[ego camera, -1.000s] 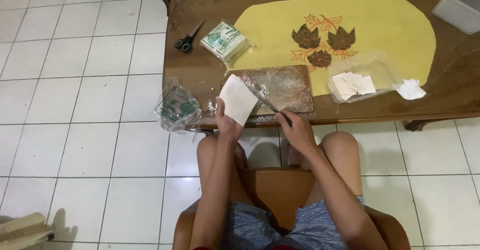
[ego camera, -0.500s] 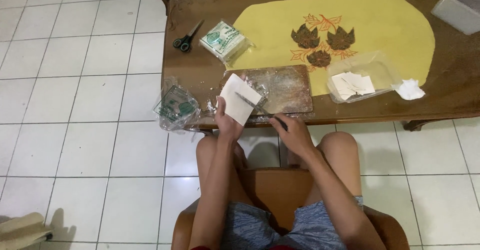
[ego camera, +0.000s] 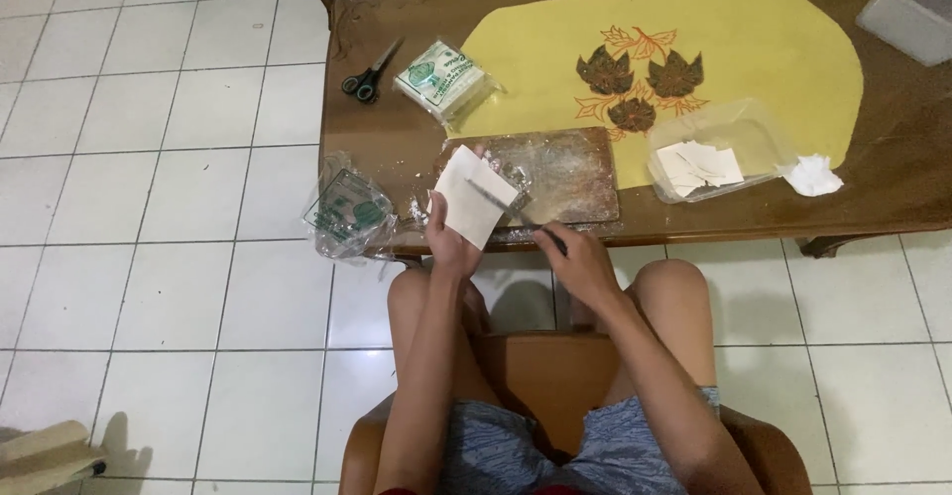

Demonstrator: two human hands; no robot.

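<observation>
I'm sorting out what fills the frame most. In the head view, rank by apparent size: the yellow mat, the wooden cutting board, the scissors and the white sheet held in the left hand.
1. yellow mat, by far the largest.
2. wooden cutting board.
3. white sheet, held up by the left hand, so perhaps enlarged by nearness.
4. scissors, smallest.

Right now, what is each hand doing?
Left hand: closed on a white square sheet.
Right hand: closed on a thin knife.

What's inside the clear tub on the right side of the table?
The clear tub holds a few flat white sheets, loosely overlapping, on the yellow mat. Anything beneath the sheets is covered and cannot be seen.
</observation>
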